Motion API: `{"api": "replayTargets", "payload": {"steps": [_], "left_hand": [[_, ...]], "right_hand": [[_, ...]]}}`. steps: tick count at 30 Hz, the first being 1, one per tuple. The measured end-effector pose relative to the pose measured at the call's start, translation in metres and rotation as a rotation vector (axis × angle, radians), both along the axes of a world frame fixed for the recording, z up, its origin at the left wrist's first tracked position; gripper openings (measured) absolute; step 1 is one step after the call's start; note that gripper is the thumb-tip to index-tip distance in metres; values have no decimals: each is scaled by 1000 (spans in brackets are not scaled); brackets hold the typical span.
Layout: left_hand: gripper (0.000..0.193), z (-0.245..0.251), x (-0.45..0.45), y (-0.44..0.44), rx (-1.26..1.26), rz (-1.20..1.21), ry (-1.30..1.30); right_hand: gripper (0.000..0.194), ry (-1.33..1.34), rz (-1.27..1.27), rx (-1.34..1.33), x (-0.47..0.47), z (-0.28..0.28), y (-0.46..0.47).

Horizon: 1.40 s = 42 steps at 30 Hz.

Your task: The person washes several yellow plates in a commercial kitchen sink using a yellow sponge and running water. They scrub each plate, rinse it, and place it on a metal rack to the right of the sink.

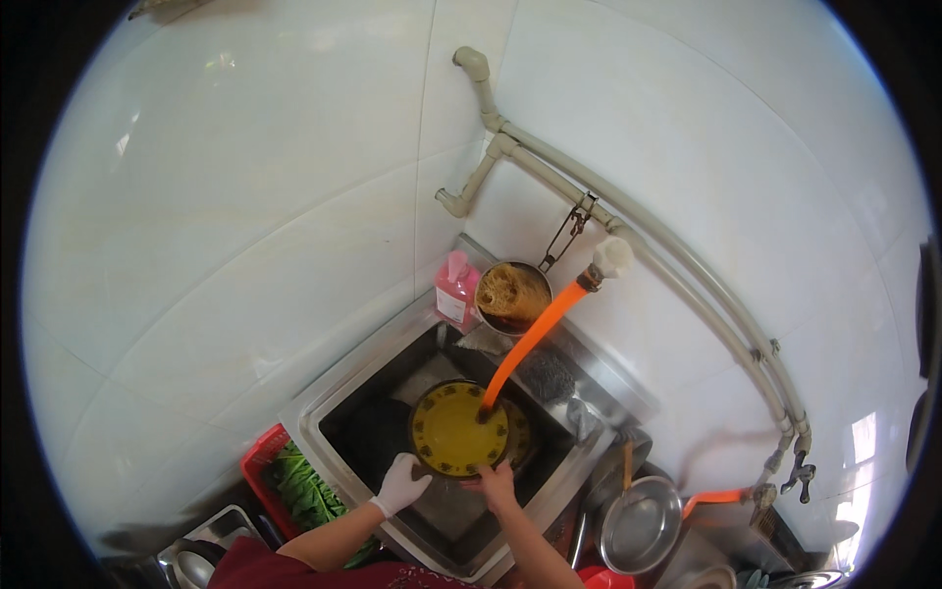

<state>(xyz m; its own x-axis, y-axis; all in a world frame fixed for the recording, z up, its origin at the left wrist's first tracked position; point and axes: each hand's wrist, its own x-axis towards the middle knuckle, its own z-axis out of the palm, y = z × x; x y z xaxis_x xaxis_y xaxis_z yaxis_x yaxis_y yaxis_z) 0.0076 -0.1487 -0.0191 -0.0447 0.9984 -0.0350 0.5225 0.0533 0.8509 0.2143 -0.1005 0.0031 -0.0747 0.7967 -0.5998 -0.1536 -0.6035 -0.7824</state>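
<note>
My left hand (402, 484), in a white glove, grips the lower left rim of a round yellow dish (452, 427) with dark motifs around its edge. My bare right hand (494, 487) holds the same dish at its lower right, thumb on top of the rim. The dish is over the basin of a stainless steel sink (342, 460). An orange hose (531, 335) reaches down from the wall pipe, its dark end over the dish's right part. Partly hidden under the dish, a second patterned round piece (524, 436) shows at the right.
A pink pump bottle (455, 293) and a pan holding a loofah (511, 291) stand at the sink's back corner. A dark mesh scourer (548, 375) lies on the right ledge. Leafy greens (305, 478) fill a red basket (259, 456) at left; a metal pan (640, 524) is at right.
</note>
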Motion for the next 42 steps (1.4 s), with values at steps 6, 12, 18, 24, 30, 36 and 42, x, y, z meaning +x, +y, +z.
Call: {"api": "replayTargets", "payload": {"steps": [6,12,18,24,30,36,42], "left_hand": [[30,1,0,38,-31,223,46],[71,27,12,49,106,87,321],[88,35,-26,48,110,-88,629],[72,43,-28,86,212,-151,629],[50,44,-22,61,324,-528,911],[43,43,-38,40,305,-762,1011],[31,54,-27,10,-150,-621,526]], "right_hand": [[40,-14,-56,-39,-31,-16,38],[37,68,-67,-4,-1,3,44],[41,-137,293,68,4,10,48],[46,-58,72,-30,-19,1,81],[57,-241,459,-42,20,41,96],[68,-628,788,392,6,28,119],[55,-295,675,691,-39,1,89]]}}
